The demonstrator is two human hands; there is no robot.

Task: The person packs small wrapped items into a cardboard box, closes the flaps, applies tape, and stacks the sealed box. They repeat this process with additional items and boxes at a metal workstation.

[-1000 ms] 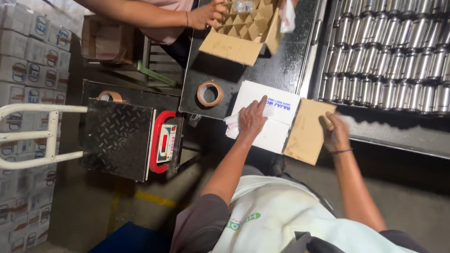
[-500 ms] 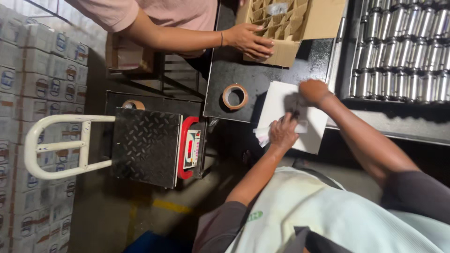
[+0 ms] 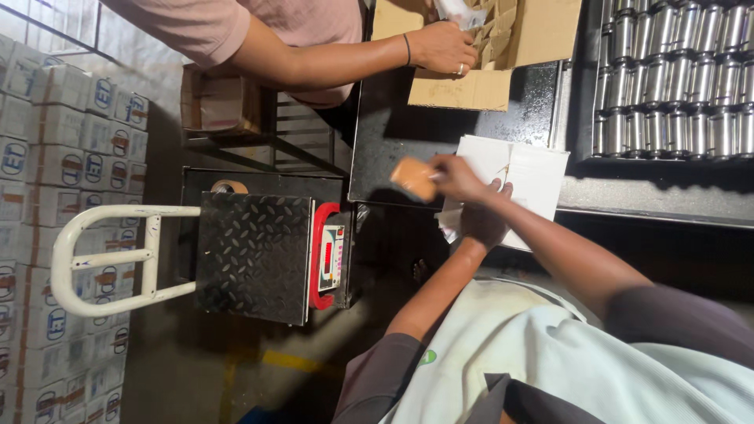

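Head view. At centre frame the person's right hand (image 3: 454, 177) is closing its fingers around a roll of brown packing tape (image 3: 415, 179), holding it just off the left edge of a white carton (image 3: 525, 174). The left hand (image 3: 481, 222) is lying flat, fingers spread, pressing on the near part of the same carton and gripping nothing. The carton is resting on a dark worktable (image 3: 393, 149) a little right of centre; its flaps appear to be meeting along a seam, though the hands are hiding part of it.

In the upper middle of the frame a co-worker's hand (image 3: 441, 47) is reaching into an open brown cardboard box with dividers (image 3: 503, 47). In the upper right, rows of shiny metal cans (image 3: 675, 78) are standing in a tray. At lower left of centre a platform scale with a chequered plate (image 3: 251, 255) and a white tubular handle (image 3: 118, 259) is sitting on the floor, and stacked printed cartons (image 3: 63, 196) are filling the left edge.

Judged as technique: the flat hand should be keeping the flaps level and together, while the tape is being drawn straight along the seam, centred over it and smoothed down with no slack.
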